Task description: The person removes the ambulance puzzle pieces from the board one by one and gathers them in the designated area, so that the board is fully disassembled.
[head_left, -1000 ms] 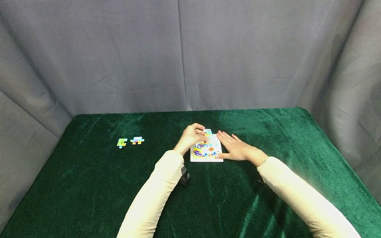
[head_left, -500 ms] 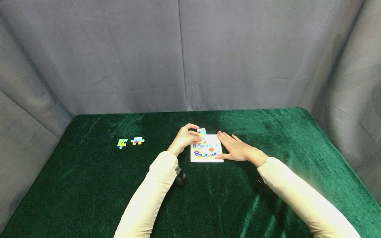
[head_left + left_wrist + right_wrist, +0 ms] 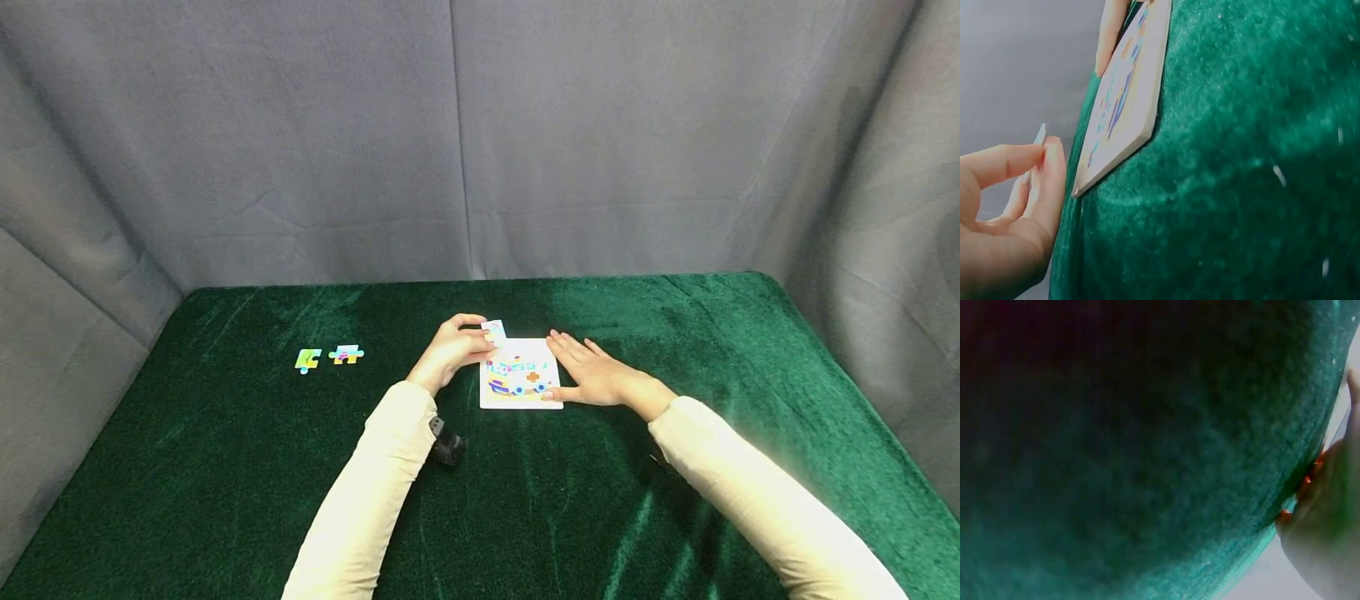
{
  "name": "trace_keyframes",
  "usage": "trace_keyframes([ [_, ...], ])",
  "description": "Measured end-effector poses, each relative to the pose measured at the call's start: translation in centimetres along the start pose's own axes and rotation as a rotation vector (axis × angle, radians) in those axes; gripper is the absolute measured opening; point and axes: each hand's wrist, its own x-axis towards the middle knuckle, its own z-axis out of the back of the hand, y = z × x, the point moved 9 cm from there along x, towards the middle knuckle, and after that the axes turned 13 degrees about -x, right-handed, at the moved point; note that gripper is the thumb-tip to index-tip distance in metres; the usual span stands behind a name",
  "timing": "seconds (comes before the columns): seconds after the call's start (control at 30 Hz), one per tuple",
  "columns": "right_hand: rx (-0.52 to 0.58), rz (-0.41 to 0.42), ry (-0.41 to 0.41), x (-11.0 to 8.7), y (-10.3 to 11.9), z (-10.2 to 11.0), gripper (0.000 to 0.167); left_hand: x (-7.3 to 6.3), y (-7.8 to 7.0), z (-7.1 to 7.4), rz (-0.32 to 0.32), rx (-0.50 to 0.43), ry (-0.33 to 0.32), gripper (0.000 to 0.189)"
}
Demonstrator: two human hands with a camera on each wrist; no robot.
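Observation:
Between thumb and fingers, my left hand (image 3: 453, 348) pinches a jigsaw piece (image 3: 494, 332) just above the upper left corner of the puzzle board (image 3: 521, 400). In the left wrist view that piece (image 3: 1040, 135) shows edge-on, raised off the cloth. The white-rimmed board lies flat and carries a picture of an ambulance with an orange cross. Along the board's right edge rests my right hand (image 3: 596, 375), its fingers straight and the thumb on the lower right corner. Only part of the right hand (image 3: 1329, 506) shows in the right wrist view.
Two loose jigsaw pieces lie to the left on the green cloth: a green-yellow one (image 3: 307, 360) and a pink-blue one (image 3: 347, 355). The table (image 3: 225, 467) backs onto a grey curtain (image 3: 315, 150). A small black device (image 3: 448, 443) sits at the left wrist.
My left hand has moved left with the jigsaw piece, from over the board's upper middle to its upper left corner, uncovering more of the ambulance. The right hand stays put.

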Motion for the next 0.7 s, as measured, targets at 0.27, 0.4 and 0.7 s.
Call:
trace_keyframes([
  [0.27, -0.002, 0.012, -0.016, 0.0, 0.0, -0.1, 0.089, 0.0, 0.0, 0.8, 0.002, -0.058, -0.011, 0.054],
  [0.4, -0.002, 0.012, -0.015, 0.0, 0.0, -0.1, 0.089, 0.2, 0.1, 1.2, -0.004, -0.066, -0.017, 0.053],
  [0.7, -0.014, 0.015, -0.023, 0.0, 0.1, 0.1, 0.088, 0.2, 0.4, 2.0, 0.012, -0.053, -0.05, 0.037],
])
